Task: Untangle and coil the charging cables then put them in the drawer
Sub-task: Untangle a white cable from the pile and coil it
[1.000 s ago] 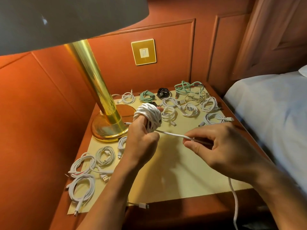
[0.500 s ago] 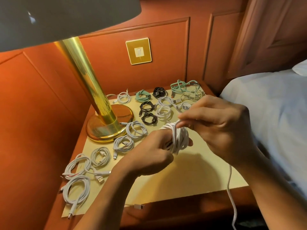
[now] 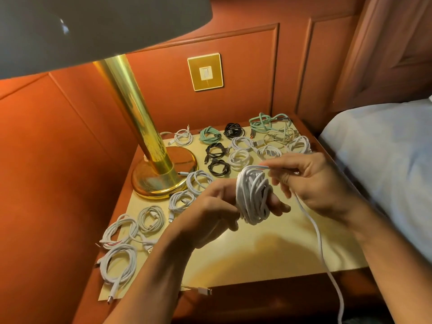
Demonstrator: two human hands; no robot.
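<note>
A long white charging cable is wound in many loops around the fingers of my left hand, held above the nightstand. My right hand pinches the free strand at the top of the coil. The loose tail hangs down past the nightstand's front edge. Several coiled white cables lie at the front left. More white, black and green coils sit at the back. A tangled green and white bunch lies at the back right. No drawer is visible.
A brass lamp stands at the back left of the nightstand, its shade overhead. A white plug hangs over the front edge. A bed lies to the right. Wood panelling with a gold wall plate is behind.
My right hand has carried the strand over the top of the coil, adding another wrap. The coil on my left hand has come lower and nearer.
</note>
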